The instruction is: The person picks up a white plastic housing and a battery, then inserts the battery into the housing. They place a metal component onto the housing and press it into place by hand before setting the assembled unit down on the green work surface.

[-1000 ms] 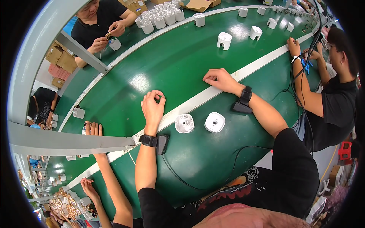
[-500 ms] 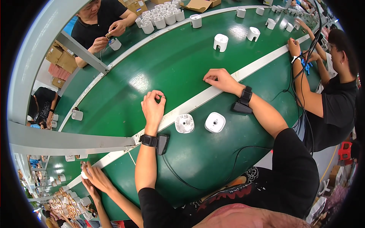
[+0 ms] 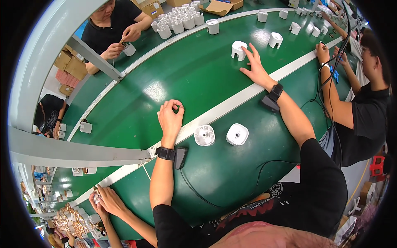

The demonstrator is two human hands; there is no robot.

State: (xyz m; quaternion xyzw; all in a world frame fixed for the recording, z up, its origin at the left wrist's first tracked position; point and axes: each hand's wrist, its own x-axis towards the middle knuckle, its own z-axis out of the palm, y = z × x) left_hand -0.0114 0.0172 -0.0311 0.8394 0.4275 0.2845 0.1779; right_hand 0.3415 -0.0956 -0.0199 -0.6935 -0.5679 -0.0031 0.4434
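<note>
My right hand (image 3: pixel 257 69) stretches over the green belt, fingers spread and holding nothing. Its fingertips are beside a white ribbed plastic housing (image 3: pixel 238 50) with a notch in its lower side; whether they touch it I cannot tell. My left hand (image 3: pixel 170 119) rests at the belt's near edge with curled fingers, thumb close to index; nothing shows in it. On the green table before me are two white housings, one with its hollow inside showing (image 3: pixel 204 135), the other with a smooth face and central hole (image 3: pixel 237 134).
A pale rail (image 3: pixel 223 104) divides table from belt. More white housings (image 3: pixel 275 40) stand along the belt toward the far right. A grey metal post (image 3: pixel 82 142) juts in from the left. Black cables (image 3: pixel 326 82) hang at right. Co-workers sit across and on both sides.
My right hand has moved forward and right to the notched housing, and its fingers have spread. My left hand stays nearly in place. The view has shifted slightly.
</note>
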